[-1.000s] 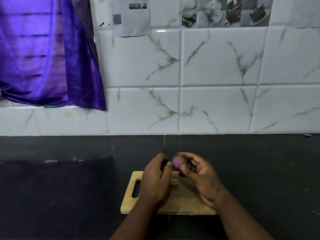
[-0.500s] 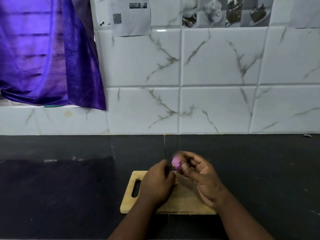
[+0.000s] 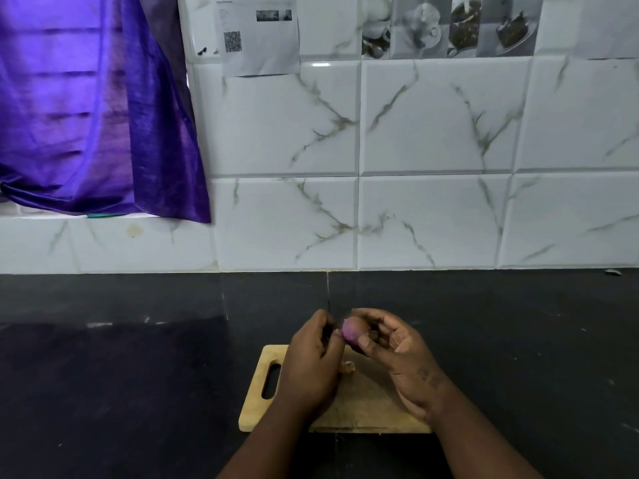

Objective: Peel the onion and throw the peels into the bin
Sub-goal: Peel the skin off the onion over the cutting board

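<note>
A small purple onion (image 3: 352, 328) is held above the far edge of a wooden cutting board (image 3: 363, 402). My right hand (image 3: 397, 354) grips it between thumb and fingertips. My left hand (image 3: 311, 361) is curled against the onion's left side, its fingertips touching the skin there; something dark shows inside its fingers, too hidden to name. A small scrap of peel (image 3: 348, 366) lies on the board between my hands. No bin is in view.
The board lies on a dark countertop (image 3: 138, 375) with its handle slot on the left. A white marble-tile wall (image 3: 415, 202) rises behind. A purple cloth (image 3: 86, 115) hangs at upper left, and a paper sheet (image 3: 259, 32) is stuck to the tiles.
Both hands have stayed over the board. My right hand has turned the onion slightly, and my left hand's fingers have shifted against its left side.
</note>
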A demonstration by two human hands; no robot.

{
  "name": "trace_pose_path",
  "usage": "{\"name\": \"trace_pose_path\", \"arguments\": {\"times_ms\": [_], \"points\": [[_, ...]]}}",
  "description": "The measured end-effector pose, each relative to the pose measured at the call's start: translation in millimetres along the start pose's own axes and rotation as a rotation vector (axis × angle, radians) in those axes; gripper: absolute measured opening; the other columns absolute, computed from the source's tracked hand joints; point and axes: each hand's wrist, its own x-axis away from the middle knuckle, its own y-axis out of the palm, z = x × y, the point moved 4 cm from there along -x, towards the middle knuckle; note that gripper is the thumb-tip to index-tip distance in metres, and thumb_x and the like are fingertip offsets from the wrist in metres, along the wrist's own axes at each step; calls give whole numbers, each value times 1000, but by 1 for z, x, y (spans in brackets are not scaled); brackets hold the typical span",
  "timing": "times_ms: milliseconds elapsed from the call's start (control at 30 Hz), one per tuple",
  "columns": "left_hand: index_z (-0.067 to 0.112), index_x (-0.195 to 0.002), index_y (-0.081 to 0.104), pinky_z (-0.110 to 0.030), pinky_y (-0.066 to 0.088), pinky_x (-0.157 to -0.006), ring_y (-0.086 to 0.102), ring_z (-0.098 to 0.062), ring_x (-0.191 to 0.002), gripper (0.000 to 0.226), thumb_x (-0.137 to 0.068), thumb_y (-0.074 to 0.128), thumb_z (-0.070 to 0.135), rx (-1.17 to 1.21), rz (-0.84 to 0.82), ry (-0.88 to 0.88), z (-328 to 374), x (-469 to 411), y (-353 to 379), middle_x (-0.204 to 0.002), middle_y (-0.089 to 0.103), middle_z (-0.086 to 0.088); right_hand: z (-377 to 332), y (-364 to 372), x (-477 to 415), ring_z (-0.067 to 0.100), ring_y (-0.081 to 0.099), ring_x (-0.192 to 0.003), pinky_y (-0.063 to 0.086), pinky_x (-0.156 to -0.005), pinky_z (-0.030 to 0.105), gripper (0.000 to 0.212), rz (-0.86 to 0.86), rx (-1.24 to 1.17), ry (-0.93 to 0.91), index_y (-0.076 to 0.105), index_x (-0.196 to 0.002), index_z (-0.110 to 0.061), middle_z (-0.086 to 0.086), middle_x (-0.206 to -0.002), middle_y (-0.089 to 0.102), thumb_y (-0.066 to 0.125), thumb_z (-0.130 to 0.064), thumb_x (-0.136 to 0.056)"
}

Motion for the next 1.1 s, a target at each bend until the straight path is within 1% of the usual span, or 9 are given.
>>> {"name": "trace_pose_path", "arguments": {"times_ms": [233,367,467,567,633,733,800,933,1100], "points": [[29,-88,59,-51,54,-66,61,-21,-75,13,-100,57,28,-80,-20,-16,-5,-3,2,-83,66,2,1,-1,0,29,70,-117,59,-94,32,39,-21,-86,9,71,-125,-15,14,-125,74,70,-3,-89],[32,-87,63,-46,56,-68,63,-12,-76,20,-103,51,28,-65,-23,13,-3,-2,3,-83,68,5,4,-4,-2,30,69,-120,56,-103,41,38,5,-76,22,72,-125,-17,12,-126,74,67,3,-93],[34,-87,64,-42,55,-69,64,-9,-78,24,-100,45,42,-20,-5,40,0,0,0,-84,69,6,5,-4,-2,27,68,-123,53,-108,44,38,17,-58,27,73,-124,-19,9,-128,74,68,2,-92],[38,-94,66,-48,59,-72,66,-10,-82,26,-95,45,53,-17,-28,62,2,0,1,-89,72,9,6,-4,-3,28,67,-125,52,-108,44,38,5,-54,24,72,-125,-19,10,-129,73,69,1,-92],[36,-95,66,-52,59,-73,67,-13,-83,25,-94,46,51,-10,-29,58,2,0,1,-90,72,7,6,-4,-3,27,67,-125,53,-107,42,39,-1,-53,29,72,-126,-20,9,-130,73,69,0,-93],[35,-94,64,-54,58,-72,65,-14,-81,13,-96,52,33,-25,-30,62,0,-1,1,-89,71,7,6,-3,-3,28,68,-122,56,-100,35,38,-7,-92,34,71,-127,-17,12,-129,73,68,-2,-92],[34,-93,64,-54,58,-72,64,-13,-81,16,-99,51,26,-33,-26,62,-1,-1,1,-88,70,6,5,-3,-2,29,69,-121,58,-97,33,38,-4,-104,34,71,-127,-17,13,-128,73,70,-6,-90],[37,-96,66,-48,60,-77,66,-10,-85,24,-96,44,46,12,-40,55,4,1,0,-92,71,9,4,-4,-2,27,69,-123,56,-102,36,42,-5,-108,36,71,-127,-16,11,-129,73,73,-10,-86],[36,-93,64,-51,58,-71,65,-13,-81,14,-96,51,33,3,-31,56,1,0,1,-89,70,7,3,-2,-2,26,71,-119,59,-94,30,42,-7,-110,30,70,-128,-14,12,-126,75,72,-12,-86]]}}
